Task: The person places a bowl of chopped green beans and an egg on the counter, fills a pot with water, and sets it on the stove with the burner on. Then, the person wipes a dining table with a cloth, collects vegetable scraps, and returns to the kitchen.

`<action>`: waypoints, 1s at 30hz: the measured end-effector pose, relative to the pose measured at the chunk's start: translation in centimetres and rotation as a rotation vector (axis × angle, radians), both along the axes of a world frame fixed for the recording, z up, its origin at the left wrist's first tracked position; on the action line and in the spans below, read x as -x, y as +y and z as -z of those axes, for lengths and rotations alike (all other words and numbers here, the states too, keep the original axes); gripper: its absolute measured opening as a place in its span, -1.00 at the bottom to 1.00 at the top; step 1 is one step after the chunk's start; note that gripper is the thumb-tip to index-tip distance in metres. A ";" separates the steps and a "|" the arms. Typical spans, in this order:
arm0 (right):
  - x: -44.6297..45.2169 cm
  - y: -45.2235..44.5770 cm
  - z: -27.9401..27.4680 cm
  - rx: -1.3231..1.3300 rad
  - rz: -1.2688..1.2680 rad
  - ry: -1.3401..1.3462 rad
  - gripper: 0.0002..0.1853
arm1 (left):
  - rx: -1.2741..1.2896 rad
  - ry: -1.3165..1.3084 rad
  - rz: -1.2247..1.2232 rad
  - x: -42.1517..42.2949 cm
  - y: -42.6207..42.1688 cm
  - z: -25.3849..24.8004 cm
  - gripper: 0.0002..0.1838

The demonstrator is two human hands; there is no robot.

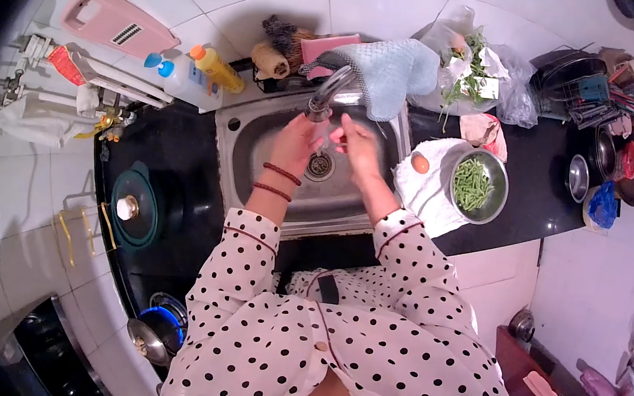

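Note:
Both my hands are over the steel sink (pixel 251 147), at the metal faucet (pixel 332 90). My left hand (pixel 302 140) is directly beneath the spout, its fingers apart and partly hidden by the faucet's end. Just to the right, my right hand (pixel 357 146) hovers with loosely bent, separated fingers and nothing visible in them. Below and between the hands lies the drain strainer (pixel 320 166). A light blue cloth (pixel 401 75) hangs over the sink's back edge, close behind the right hand.
Right of the sink, a white towel (pixel 430 197) carries an egg (pixel 420 163) and a metal bowl (pixel 500 189) of cut green beans (pixel 472 186). Behind are plastic bags with greens (pixel 468 74). To the left stand a lidded green pot (pixel 144 217) and bottles (pixel 218 69).

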State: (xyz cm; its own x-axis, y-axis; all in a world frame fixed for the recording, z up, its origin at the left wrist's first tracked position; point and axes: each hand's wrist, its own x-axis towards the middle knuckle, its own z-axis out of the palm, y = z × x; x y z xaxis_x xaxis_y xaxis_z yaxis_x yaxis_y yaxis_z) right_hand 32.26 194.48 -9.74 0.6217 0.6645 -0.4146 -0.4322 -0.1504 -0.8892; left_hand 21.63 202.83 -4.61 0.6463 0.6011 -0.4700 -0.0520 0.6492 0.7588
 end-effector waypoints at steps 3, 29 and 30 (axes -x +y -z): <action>-2.4 -1.5 5.7 0.132 -0.035 -0.339 -0.79 | -0.192 0.325 0.083 0.9 -0.5 1.6 -0.73; 1.6 -6.6 -0.8 0.159 -0.752 0.007 -0.70 | -1.030 0.672 0.641 11.1 -1.8 0.8 -0.68; 1.7 -6.8 -3.3 0.055 -0.819 -0.227 -0.71 | -0.773 0.453 0.610 11.5 -0.9 -0.5 -0.67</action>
State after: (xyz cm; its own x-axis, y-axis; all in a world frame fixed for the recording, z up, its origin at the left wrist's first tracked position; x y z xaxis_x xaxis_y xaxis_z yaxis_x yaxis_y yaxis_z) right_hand 30.51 187.64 -6.46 0.0260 0.9234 -0.3830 0.0200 -0.3835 -0.9233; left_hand 10.11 201.95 -4.15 0.7985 0.4730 -0.3725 0.5057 -0.1911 0.8413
